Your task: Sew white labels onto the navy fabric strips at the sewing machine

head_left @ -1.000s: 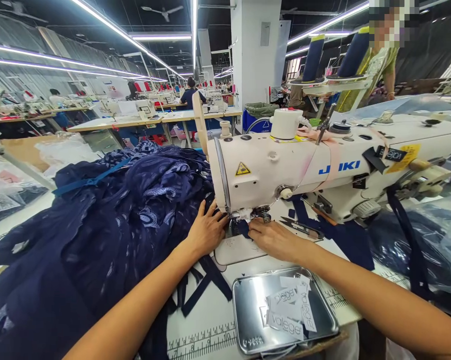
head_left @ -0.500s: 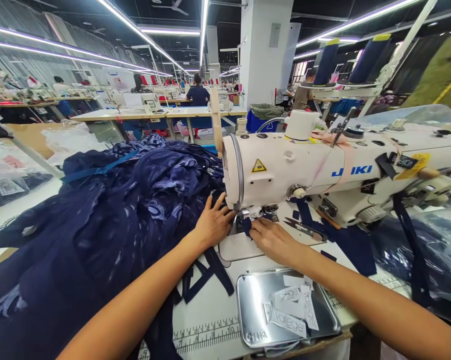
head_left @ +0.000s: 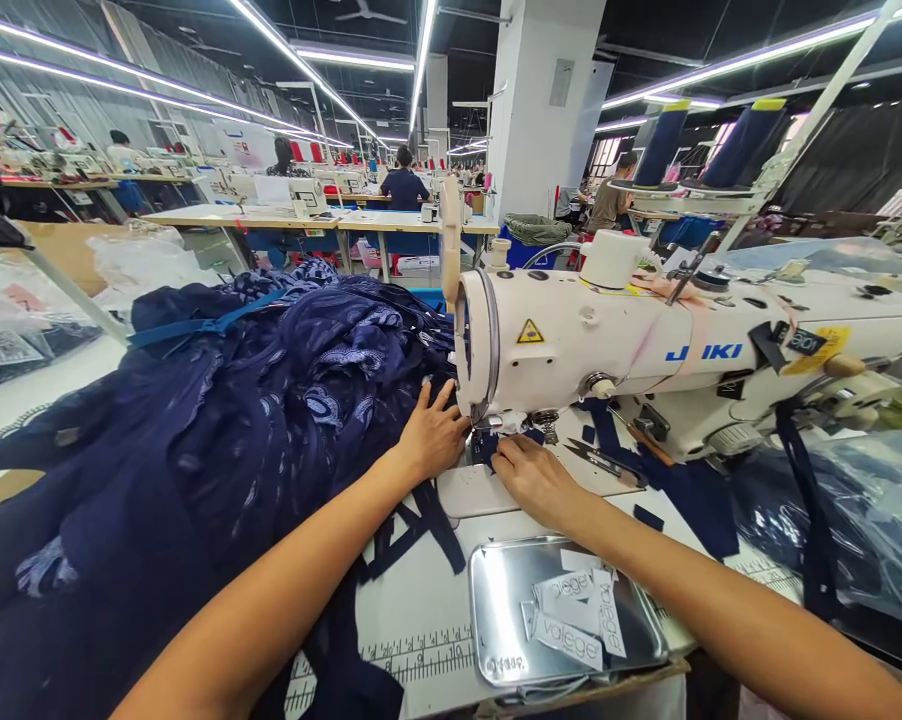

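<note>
Left hand (head_left: 432,437) spread flat, fingers apart, pressing the navy fabric (head_left: 218,420) just beside the needle. Right hand (head_left: 533,478) flat too, fingertips on a small navy piece (head_left: 487,445) under the sewing machine (head_left: 646,345) head. Nearer, a metal tray (head_left: 496,610) holding labels (head_left: 575,610).

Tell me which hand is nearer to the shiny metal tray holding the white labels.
Right. The right hand rests on the machine bed just above the shiny metal tray, close to its far rim. The left hand lies further away, up and to the left, on the navy fabric.
</note>
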Available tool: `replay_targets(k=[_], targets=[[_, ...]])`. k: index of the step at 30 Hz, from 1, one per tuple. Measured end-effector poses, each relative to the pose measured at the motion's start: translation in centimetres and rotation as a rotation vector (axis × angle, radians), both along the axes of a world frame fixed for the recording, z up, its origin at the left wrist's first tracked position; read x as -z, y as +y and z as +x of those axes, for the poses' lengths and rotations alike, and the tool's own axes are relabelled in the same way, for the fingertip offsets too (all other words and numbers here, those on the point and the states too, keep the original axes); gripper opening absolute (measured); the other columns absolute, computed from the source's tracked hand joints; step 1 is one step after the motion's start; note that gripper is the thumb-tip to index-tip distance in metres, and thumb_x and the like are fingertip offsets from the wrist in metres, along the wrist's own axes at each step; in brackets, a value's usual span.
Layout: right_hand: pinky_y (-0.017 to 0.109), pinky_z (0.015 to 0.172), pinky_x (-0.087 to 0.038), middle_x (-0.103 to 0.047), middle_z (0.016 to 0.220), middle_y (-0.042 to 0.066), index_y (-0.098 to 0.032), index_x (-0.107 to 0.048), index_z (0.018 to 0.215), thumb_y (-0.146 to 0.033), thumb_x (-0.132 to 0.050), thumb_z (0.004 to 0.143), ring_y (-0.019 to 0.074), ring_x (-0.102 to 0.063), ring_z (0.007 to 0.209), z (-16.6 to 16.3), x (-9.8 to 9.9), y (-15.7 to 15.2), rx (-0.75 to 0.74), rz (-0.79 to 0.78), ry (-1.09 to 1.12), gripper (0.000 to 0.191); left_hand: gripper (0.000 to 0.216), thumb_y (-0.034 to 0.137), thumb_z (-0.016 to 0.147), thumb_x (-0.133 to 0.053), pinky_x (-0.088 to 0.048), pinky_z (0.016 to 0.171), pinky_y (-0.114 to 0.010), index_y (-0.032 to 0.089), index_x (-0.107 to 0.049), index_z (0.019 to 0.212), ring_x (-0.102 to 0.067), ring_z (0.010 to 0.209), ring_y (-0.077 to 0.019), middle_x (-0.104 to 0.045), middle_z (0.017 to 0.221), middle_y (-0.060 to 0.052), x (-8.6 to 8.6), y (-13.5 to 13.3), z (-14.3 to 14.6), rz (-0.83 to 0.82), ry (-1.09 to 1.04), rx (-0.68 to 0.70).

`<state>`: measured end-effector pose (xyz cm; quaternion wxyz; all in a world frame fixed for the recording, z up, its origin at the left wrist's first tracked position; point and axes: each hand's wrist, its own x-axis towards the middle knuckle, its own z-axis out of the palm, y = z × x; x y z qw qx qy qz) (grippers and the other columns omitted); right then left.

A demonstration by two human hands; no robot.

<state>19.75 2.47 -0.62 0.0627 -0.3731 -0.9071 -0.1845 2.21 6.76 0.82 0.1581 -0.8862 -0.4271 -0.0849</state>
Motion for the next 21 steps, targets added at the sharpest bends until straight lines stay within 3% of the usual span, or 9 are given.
replay_targets(k=[3, 7, 11, 13, 16, 21], targets=[[0.03, 0.067, -0.046, -0.059, 0.089, 0.01, -0.012, -0.061, 0.084, -0.003, -0.049, 0.079, 0.0213, -0.055, 0.08, 1.3, -0.2, 0.9, -0.022, -0.01, -0.003, 0.016, 0.024, 0.017, 0.078, -0.045, -0.023, 0.098, -0.057, 0.015, -0.064, 0.093, -0.049, 0.11, -0.0315, -0.066, 0.093, -0.011, -0.6, -0.5, -0.1, -0.046, 0.004, -0.048], [0.031, 0.072, -0.045, -0.061, 0.086, 0.009, -0.012, -0.061, 0.096, -0.005, -0.044, 0.083, 0.0196, -0.055, 0.079, 3.4, -0.4, 2.3, -0.086, 0.012, 0.006, 0.022, 0.027, 0.013, 0.079, -0.042, -0.027, 0.097, -0.053, 0.021, -0.063, 0.095, -0.049, 0.11, -0.0263, -0.066, 0.099, -0.004, -3.7, -2.5, -1.5, -0.281, -0.03, -0.016], [0.033, 0.071, -0.044, -0.061, 0.083, 0.012, -0.008, -0.06, 0.1, -0.009, -0.041, 0.086, 0.0208, -0.055, 0.077, 4.2, -0.3, 2.8, -0.133, 0.071, -0.035, 0.023, 0.021, 0.017, 0.081, -0.044, -0.038, 0.086, -0.036, 0.02, -0.065, 0.082, -0.059, 0.086, -0.0172, -0.066, 0.086, -0.002, -6.2, -5.8, -3.4, -0.377, -0.044, 0.073], [0.033, 0.071, -0.043, -0.06, 0.082, 0.012, -0.007, -0.06, 0.097, -0.013, -0.039, 0.088, 0.021, -0.054, 0.077, 4.2, -0.4, 2.8, -0.145, 0.066, -0.032, 0.024, 0.019, 0.018, 0.082, -0.045, -0.04, 0.078, -0.03, 0.02, -0.065, 0.079, -0.058, 0.081, -0.0154, -0.065, 0.083, -0.002, -5.9, -7.6, -4.0, -0.399, 0.005, 0.157], [0.033, 0.073, -0.041, -0.06, 0.083, 0.011, -0.008, -0.059, 0.097, -0.016, -0.036, 0.09, 0.0202, -0.053, 0.078, 4.0, -0.9, 2.7, -0.136, -0.004, -0.021, 0.025, 0.02, 0.013, 0.081, -0.045, -0.04, 0.075, -0.03, 0.02, -0.064, 0.083, -0.057, 0.083, -0.0172, -0.063, 0.087, -0.005, -3.9, -9.8, -4.7, -0.335, 0.092, 0.255], [0.032, 0.076, -0.037, -0.059, 0.087, 0.01, -0.009, -0.058, 0.099, -0.021, -0.033, 0.093, 0.0187, -0.052, 0.079, 5.0, -2.2, 3.1, -0.082, -0.136, -0.031, 0.028, 0.024, 0.008, 0.079, -0.04, -0.039, 0.068, -0.034, 0.019, -0.062, 0.08, -0.055, 0.074, -0.0208, -0.062, 0.083, -0.007, -1.3, -10.0, -5.2, -0.148, 0.108, 0.33]])
